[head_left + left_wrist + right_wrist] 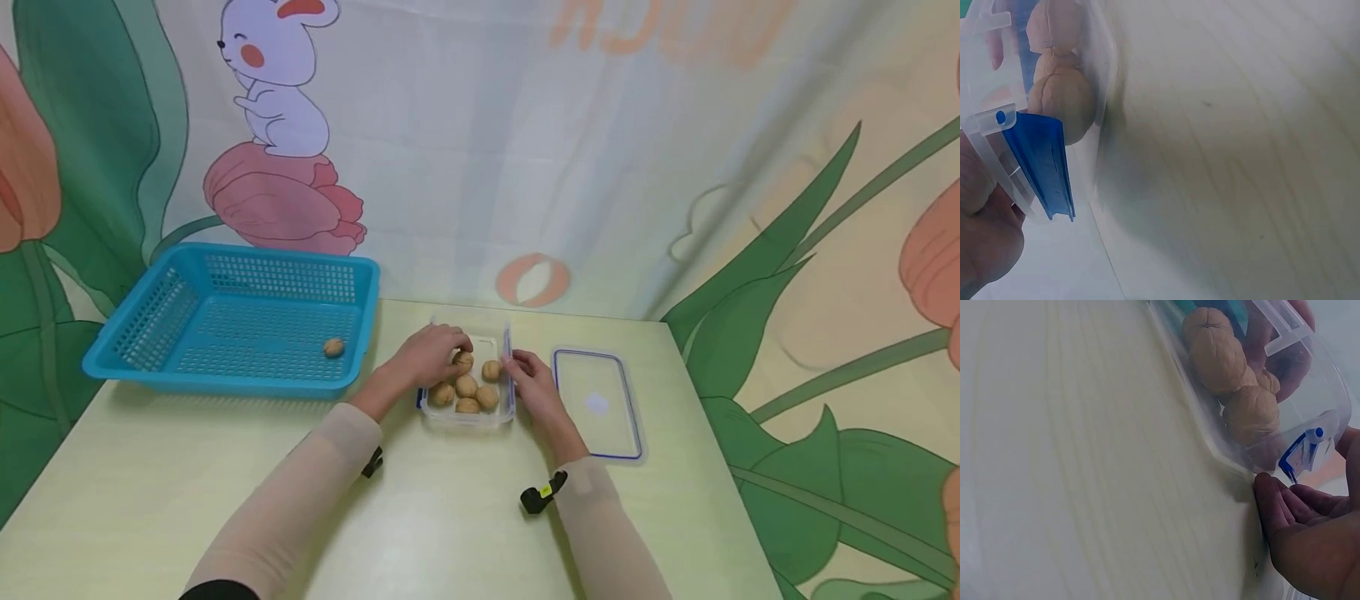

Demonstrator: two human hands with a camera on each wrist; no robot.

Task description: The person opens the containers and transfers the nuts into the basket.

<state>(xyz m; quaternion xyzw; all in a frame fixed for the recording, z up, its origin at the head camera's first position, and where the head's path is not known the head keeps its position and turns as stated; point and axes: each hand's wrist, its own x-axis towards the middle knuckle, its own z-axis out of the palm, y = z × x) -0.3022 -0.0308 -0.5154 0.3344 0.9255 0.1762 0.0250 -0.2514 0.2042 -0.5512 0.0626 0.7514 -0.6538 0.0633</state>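
Note:
In the head view a clear plastic food container point(468, 419) stands on the table with several walnuts point(487, 397) inside. My left hand point(429, 357) reaches over its left wall, fingers and thumb around a walnut point(463, 361) at the back left. At the opposite side my right hand point(534, 382) holds the container's right wall by its raised flap. Close up in the right wrist view, curled fingertips point(1265, 484) meet the container's lower edge beside a blue latch point(1300, 453). Another blue latch point(1041, 165) hangs down in the left wrist view, near the left palm.
A blue plastic basket point(247, 385) stands at the back left, with one walnut point(333, 347) in it. To the right lies a clear lid point(597, 404) with a blue seal. Behind the table point(420, 517) hangs a printed curtain point(450, 167).

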